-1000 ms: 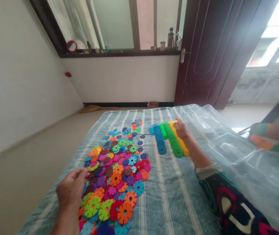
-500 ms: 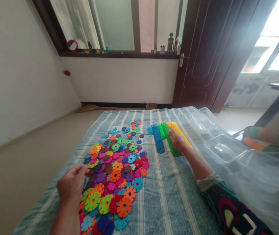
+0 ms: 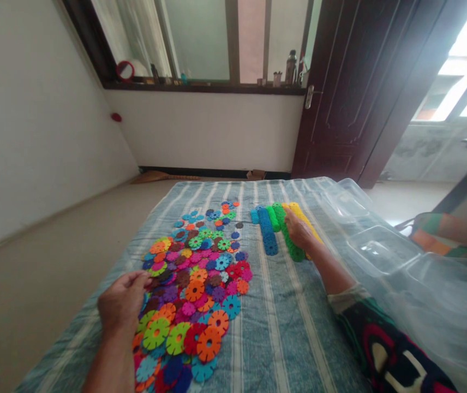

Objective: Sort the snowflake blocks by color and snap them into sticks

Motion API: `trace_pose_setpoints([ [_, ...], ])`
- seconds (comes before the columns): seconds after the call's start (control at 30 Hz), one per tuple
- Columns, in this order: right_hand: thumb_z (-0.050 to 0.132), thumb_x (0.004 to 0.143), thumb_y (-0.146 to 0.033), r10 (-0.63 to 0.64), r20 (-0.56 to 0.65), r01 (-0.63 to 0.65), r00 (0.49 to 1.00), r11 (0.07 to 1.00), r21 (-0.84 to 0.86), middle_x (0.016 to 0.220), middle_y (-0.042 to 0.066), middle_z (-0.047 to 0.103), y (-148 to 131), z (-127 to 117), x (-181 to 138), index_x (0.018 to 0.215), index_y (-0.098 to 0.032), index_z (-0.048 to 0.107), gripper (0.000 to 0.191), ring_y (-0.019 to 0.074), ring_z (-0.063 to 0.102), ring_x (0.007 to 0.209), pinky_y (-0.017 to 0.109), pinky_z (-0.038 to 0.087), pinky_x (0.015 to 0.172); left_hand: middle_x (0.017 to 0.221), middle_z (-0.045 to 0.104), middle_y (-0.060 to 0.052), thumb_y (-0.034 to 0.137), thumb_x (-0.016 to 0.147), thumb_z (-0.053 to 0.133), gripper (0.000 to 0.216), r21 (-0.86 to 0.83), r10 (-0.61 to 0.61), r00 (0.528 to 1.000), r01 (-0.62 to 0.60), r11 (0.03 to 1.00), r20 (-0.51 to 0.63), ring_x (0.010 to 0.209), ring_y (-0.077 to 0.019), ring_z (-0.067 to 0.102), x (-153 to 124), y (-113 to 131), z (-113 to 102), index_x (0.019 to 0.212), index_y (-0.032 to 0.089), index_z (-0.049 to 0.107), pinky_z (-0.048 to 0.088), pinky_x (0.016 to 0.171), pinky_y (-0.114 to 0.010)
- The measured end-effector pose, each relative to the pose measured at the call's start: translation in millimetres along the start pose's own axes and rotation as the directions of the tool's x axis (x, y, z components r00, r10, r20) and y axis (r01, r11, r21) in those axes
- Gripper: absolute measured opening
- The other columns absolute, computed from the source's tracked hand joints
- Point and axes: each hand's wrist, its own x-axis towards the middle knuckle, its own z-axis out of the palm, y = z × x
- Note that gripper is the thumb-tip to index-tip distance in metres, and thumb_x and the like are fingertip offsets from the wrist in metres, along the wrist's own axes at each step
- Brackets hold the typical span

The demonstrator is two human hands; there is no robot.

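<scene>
A wide heap of notched plastic discs [image 3: 188,278] in many colours covers the left middle of the striped cloth. At its left edge is my left hand [image 3: 124,300], fingertips pinched together against the discs; what lies between them is too small to make out. To the right lie overlapping rows of discs sorted by colour: a blue row [image 3: 268,234], a short light green row [image 3: 273,219], a darker green row [image 3: 295,252] and a yellow row [image 3: 304,217]. My right hand [image 3: 299,230] rests over the green and yellow rows, its fingers closed near their far ends and hiding part of them.
Clear plastic boxes [image 3: 383,250] stand along the right side of the cloth-covered surface [image 3: 253,338]. Beyond its far edge are a white wall [image 3: 204,131], a window ledge holding a flask [image 3: 291,68], and a dark red door [image 3: 352,82].
The camera view has shifted slightly. Both hands stay in nearly the same places, the left at the heap's edge and the right over the rows.
</scene>
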Motion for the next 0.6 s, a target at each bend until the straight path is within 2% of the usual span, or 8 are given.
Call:
trace_pose_setpoints([
  [0.2,0.027,0.093,-0.023,0.006,0.026,-0.004,1.0,0.998,-0.066,0.1,0.013,0.066,2.5,2.6,3.0,0.142,-0.013,0.033,0.05,0.0241,0.063,0.088,0.032,0.047,0.078,0.053,0.063,0.003,0.024,0.056,0.066,0.023,-0.014,0.005,1.0,-0.004,1.0,0.003,0.061,-0.0176,0.062,2.5,-2.7,0.5,0.077,0.015,0.068,0.047,0.059,-0.025],
  [0.43,0.028,0.094,-0.023,-0.038,0.002,0.038,0.999,0.996,-0.087,0.106,0.015,0.066,6.3,5.6,3.2,0.145,-0.013,0.031,0.052,0.0257,0.062,0.094,0.036,0.046,0.084,0.055,0.064,0.003,0.025,0.057,0.067,0.025,-0.003,0.018,1.0,-0.018,1.0,0.015,0.063,-0.0186,0.063,10.1,-12.3,0.1,0.079,0.015,0.069,0.047,0.061,-0.027],
  [0.6,0.029,0.093,-0.021,-0.048,0.003,0.048,0.999,0.992,-0.114,0.104,0.016,0.066,7.3,6.6,3.5,0.146,-0.013,0.029,0.053,0.0271,0.062,0.092,0.038,0.046,0.084,0.056,0.064,0.004,0.026,0.058,0.067,0.022,0.008,0.012,1.0,-0.012,1.0,0.023,0.063,-0.0165,0.063,9.3,-11.7,-0.3,0.078,0.017,0.068,0.047,0.063,-0.024],
])
